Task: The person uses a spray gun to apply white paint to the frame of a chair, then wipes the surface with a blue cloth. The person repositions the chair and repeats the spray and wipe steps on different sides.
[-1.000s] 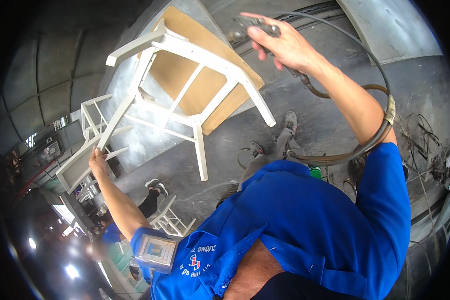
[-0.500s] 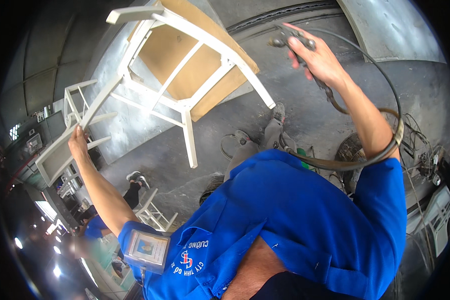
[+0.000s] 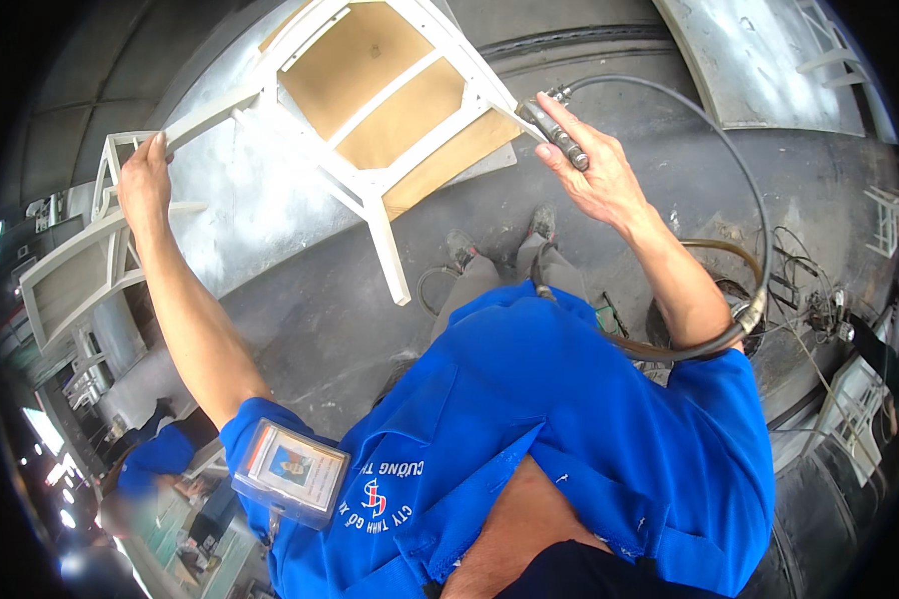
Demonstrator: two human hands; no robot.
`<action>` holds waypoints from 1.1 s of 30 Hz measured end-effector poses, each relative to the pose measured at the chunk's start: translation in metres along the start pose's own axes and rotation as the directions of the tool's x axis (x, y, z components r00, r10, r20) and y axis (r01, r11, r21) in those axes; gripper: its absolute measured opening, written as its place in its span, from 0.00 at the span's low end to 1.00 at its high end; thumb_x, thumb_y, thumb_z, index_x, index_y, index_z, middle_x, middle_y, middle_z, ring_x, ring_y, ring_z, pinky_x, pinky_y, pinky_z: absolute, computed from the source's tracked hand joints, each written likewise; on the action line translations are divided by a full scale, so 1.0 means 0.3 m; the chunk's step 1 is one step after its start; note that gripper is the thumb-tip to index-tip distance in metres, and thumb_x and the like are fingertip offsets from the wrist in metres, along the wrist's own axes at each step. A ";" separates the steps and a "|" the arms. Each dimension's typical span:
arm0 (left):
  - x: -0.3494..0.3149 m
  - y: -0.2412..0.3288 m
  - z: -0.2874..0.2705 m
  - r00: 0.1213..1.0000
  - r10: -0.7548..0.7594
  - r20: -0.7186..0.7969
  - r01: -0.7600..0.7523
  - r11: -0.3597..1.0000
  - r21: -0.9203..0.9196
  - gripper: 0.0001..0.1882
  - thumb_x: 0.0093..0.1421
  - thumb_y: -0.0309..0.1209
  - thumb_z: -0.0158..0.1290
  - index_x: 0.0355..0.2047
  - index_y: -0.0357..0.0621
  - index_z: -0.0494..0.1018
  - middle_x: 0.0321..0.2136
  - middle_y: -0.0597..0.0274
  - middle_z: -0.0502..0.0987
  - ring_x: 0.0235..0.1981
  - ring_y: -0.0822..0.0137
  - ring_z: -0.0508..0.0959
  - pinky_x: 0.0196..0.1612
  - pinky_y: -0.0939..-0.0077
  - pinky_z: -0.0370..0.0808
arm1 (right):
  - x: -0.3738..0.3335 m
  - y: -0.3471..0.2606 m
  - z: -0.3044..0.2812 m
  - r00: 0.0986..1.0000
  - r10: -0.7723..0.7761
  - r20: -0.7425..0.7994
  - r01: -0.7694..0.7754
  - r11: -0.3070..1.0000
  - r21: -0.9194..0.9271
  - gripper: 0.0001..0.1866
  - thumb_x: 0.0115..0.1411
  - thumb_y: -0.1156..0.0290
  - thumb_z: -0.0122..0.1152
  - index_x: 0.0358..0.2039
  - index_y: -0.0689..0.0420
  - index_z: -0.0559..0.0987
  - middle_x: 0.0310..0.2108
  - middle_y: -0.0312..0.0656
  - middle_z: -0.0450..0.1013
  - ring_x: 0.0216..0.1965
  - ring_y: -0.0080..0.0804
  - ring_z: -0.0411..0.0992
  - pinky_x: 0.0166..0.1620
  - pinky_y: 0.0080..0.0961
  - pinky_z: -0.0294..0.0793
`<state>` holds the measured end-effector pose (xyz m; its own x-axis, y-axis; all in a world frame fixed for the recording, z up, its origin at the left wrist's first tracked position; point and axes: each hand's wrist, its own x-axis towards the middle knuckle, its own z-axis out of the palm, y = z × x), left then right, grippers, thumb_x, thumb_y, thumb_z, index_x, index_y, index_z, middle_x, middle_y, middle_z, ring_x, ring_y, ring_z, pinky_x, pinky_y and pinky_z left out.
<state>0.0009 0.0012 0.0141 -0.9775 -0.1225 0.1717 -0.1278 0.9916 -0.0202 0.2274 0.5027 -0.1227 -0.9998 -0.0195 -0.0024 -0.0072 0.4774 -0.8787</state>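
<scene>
A white wooden chair frame (image 3: 375,180) is tilted in front of me with its legs splayed. My left hand (image 3: 144,187) is closed around the end of one long leg at the left. In my right hand (image 3: 599,175) is a dark metal spray gun (image 3: 554,135), joined to a hose (image 3: 744,165) that loops round by my right forearm. The gun lies beside the tip of another chair leg; whether hand and leg touch, I cannot tell. Behind the frame is a flat brown board (image 3: 449,170).
More white chairs (image 3: 70,270) stand at the left, close to my left hand. A pale panel (image 3: 759,75) leans at the far right. Tangled cables (image 3: 814,290) lie on the floor at the right. Another person in blue (image 3: 155,459) is at the lower left.
The chair frame has turned and shifted up and left, my left hand going with it. My right hand has moved down and left with the spray gun, close to a chair leg.
</scene>
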 end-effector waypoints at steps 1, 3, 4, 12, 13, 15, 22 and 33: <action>-0.009 0.011 -0.002 1.000 0.011 -0.007 -0.011 1.000 -0.026 0.25 0.69 0.53 0.46 0.54 0.54 0.80 0.38 0.55 0.86 0.48 0.52 0.83 0.54 0.58 0.74 | -0.002 -0.008 0.031 0.999 -0.021 -0.046 0.019 0.999 -0.041 0.31 0.68 0.53 0.61 0.69 0.47 0.69 0.61 0.55 0.72 0.64 0.54 0.69 0.63 0.43 0.71; -0.033 0.030 -0.018 0.999 0.031 -0.006 -0.032 0.998 -0.050 0.25 0.69 0.54 0.46 0.53 0.55 0.81 0.38 0.56 0.86 0.48 0.50 0.82 0.53 0.58 0.74 | -0.037 -0.019 0.072 0.997 0.052 -0.055 -0.057 0.995 -0.086 0.31 0.69 0.51 0.60 0.69 0.48 0.69 0.61 0.55 0.73 0.63 0.54 0.70 0.64 0.42 0.71; -0.042 0.041 -0.027 0.999 0.039 -0.008 -0.040 0.998 -0.054 0.25 0.69 0.54 0.45 0.53 0.56 0.81 0.38 0.57 0.86 0.48 0.50 0.82 0.53 0.58 0.74 | -0.054 -0.022 0.091 0.996 0.068 -0.059 -0.073 0.992 -0.102 0.31 0.69 0.51 0.60 0.69 0.48 0.69 0.60 0.56 0.73 0.63 0.54 0.70 0.64 0.43 0.71; -0.114 0.124 -0.083 1.000 0.021 0.001 -0.020 0.990 -0.143 0.25 0.68 0.58 0.47 0.53 0.60 0.81 0.36 0.62 0.86 0.47 0.54 0.83 0.53 0.58 0.75 | -0.149 -0.070 0.204 0.981 0.124 -0.150 -0.156 0.962 -0.224 0.32 0.69 0.50 0.59 0.68 0.49 0.69 0.59 0.59 0.73 0.62 0.57 0.70 0.63 0.44 0.70; -0.119 0.129 -0.088 1.000 0.027 0.005 -0.025 0.987 -0.161 0.25 0.68 0.58 0.47 0.53 0.60 0.81 0.36 0.62 0.86 0.47 0.54 0.83 0.53 0.58 0.76 | -0.149 -0.089 0.205 0.979 0.109 -0.172 -0.147 0.963 -0.225 0.32 0.69 0.50 0.59 0.68 0.49 0.69 0.59 0.59 0.73 0.62 0.57 0.70 0.63 0.43 0.70; -0.134 0.136 -0.098 0.999 0.038 0.016 -0.034 0.982 -0.186 0.25 0.68 0.58 0.48 0.52 0.59 0.81 0.36 0.60 0.86 0.48 0.52 0.83 0.53 0.57 0.76 | -0.159 -0.136 0.200 0.980 0.095 -0.177 -0.135 0.964 -0.229 0.32 0.69 0.50 0.59 0.68 0.49 0.69 0.59 0.59 0.73 0.62 0.57 0.70 0.63 0.43 0.70; -0.181 0.164 -0.101 0.996 0.074 -0.045 -0.081 0.974 -0.210 0.24 0.69 0.56 0.47 0.52 0.58 0.81 0.35 0.60 0.86 0.46 0.54 0.83 0.51 0.58 0.76 | -0.133 -0.311 0.157 0.982 -0.050 -0.183 -0.004 0.959 -0.283 0.32 0.69 0.52 0.59 0.69 0.50 0.68 0.57 0.58 0.75 0.60 0.56 0.72 0.61 0.43 0.72; -0.216 0.181 -0.079 0.977 0.130 -0.168 -0.181 0.924 -0.336 0.21 0.68 0.49 0.49 0.35 0.46 0.82 0.33 0.47 0.84 0.40 0.41 0.82 0.44 0.48 0.76 | 0.205 -0.484 0.218 0.979 -0.097 -0.180 0.026 0.933 -0.359 0.32 0.69 0.47 0.57 0.68 0.49 0.68 0.51 0.58 0.78 0.52 0.54 0.78 0.56 0.42 0.75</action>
<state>0.0612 0.0641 0.0252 -0.9436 0.0165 0.3307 0.1153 0.9527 0.2814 0.1681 0.3748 -0.0264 -0.9814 0.0926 0.1685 -0.0397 0.7600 -0.6488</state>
